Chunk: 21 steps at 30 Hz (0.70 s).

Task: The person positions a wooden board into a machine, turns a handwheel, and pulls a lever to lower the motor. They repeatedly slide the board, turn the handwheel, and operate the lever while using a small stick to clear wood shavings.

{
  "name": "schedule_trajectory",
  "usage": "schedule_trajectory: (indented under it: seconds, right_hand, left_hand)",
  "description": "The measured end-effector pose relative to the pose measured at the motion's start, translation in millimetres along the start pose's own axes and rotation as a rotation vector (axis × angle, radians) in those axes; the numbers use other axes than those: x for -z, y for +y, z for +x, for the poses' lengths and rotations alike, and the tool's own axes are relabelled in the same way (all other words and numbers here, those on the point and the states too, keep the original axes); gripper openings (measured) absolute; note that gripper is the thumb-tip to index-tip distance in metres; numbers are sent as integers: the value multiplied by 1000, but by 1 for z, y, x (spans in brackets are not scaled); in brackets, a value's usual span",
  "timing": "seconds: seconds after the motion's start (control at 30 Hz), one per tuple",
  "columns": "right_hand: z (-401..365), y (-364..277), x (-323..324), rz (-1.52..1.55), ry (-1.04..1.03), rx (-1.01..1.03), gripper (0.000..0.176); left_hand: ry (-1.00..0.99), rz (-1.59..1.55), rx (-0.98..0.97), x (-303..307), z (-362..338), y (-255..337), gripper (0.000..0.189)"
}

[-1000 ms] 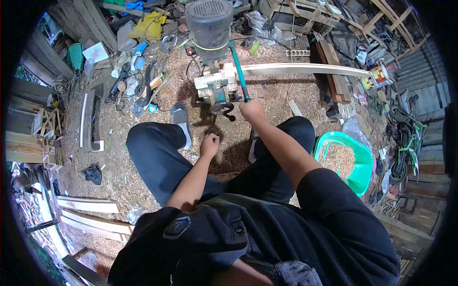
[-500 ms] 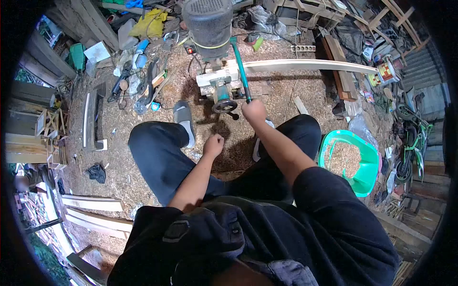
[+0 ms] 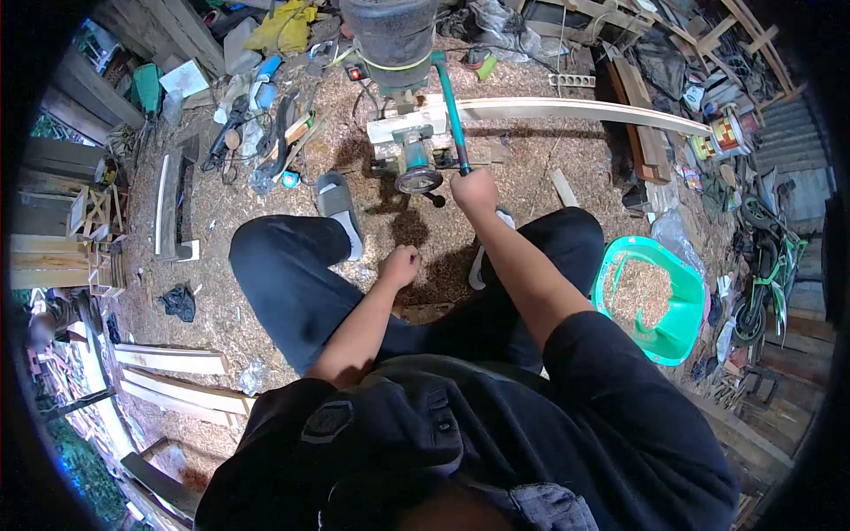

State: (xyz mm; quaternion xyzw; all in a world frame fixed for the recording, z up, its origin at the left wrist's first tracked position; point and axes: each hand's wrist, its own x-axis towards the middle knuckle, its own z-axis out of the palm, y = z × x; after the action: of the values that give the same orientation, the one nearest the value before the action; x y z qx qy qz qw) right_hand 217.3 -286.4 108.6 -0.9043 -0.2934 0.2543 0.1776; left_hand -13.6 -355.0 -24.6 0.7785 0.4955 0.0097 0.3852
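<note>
My right hand (image 3: 475, 192) is wrapped round the black lower end of a green lever (image 3: 453, 111). The lever slants up to the side of a floor-standing woodworking machine with a big grey motor housing (image 3: 390, 40). Clamped low on the machine is a pale wooden board (image 3: 549, 110), its long end running off to the right. A dark handwheel (image 3: 418, 181) sits in front, just left of my right hand. My left hand (image 3: 401, 266) is curled into a loose fist between my knees, above the shavings, touching no tool; nothing shows in it.
A green plastic tub (image 3: 680, 310) holding wood shavings stands by my right knee. Stacked brown beams (image 3: 639, 124) and a paint bucket (image 3: 728, 134) lie right of the machine. Several planks (image 3: 173, 360) rest at lower left. Cables and a power tool (image 3: 232, 133) clutter the left floor.
The whole view has tilted a little, so the machine appears higher. My right hand stays on the lever. My left fist has turned slightly.
</note>
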Motion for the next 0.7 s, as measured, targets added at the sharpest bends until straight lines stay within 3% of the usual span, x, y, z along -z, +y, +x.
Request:
schedule_trajectory:
  seconds: [0.07, 0.17, 0.33, 0.4, 0.43, 0.53, 0.6, 0.67, 0.7]
  right_hand:
    - [7, 2, -6, 4, -11, 22, 40]
    - [12, 9, -19, 46, 42, 66, 36]
    - [18, 21, -27, 56, 128, 156, 38]
    - [17, 20, -18, 251, -204, 69, 44]
    - [15, 19, -15, 310, -265, 42, 43]
    - [10, 9, 7, 275, -192, 135, 35]
    - [5, -1, 39, 295, -256, 140, 28]
    - [-9, -10, 66, 546, -393, 277, 31]
    - [-26, -16, 76, 550, -352, 311, 28]
  left_hand:
    - [-45, -105, 145, 6, 6, -3, 19]
    - [21, -108, 116, -6, 22, -20, 19]
    - [-12, -107, 81, 5, 32, 8, 22]
    - [18, -72, -35, 11, 36, 21, 23]
    - [-9, -116, -61, 14, 33, 27, 25]
    - [-15, -152, -139, 12, 33, 30, 26]
    - [-49, -124, -110, 12, 31, 27, 26]
    - [-72, -97, -79, 5, 31, 19, 27]
    - [-72, -99, -81, -1, 33, 10, 27]
